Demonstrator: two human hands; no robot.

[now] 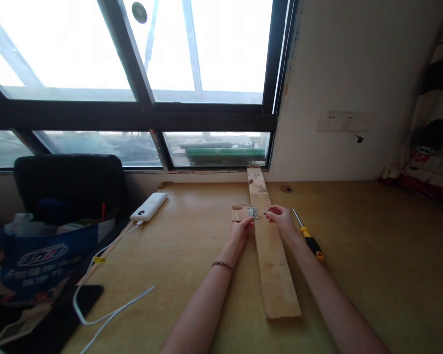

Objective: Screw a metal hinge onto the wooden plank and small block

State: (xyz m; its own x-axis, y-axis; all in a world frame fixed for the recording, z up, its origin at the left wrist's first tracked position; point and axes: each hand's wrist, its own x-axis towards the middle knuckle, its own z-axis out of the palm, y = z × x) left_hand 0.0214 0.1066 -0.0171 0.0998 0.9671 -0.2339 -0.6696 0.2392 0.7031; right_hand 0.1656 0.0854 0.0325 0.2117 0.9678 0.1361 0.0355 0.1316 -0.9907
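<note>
A long, pale wooden board [275, 265] lies lengthwise on the table, with a shorter wood piece [239, 212] against its left side. Across the seam between them sits a small silver metal hinge [253, 213]. My left hand [240, 232] is closed at the hinge's lower edge, its fingertips holding it against the wood. Over the board, just right of the hinge, my right hand [279, 217] has thumb and finger pinched together; whatever is between them is too small to make out. A yellow-and-black screwdriver [310, 243] rests right of my right hand, its tip pointing away.
A white power bank [149, 206] with a white cable [114, 312] lies at the table's left. Beyond that edge are a black chair [70, 182] and a blue bag [47, 260]. The board's far end reaches the wall under the window. A socket panel [345, 121] is on the wall.
</note>
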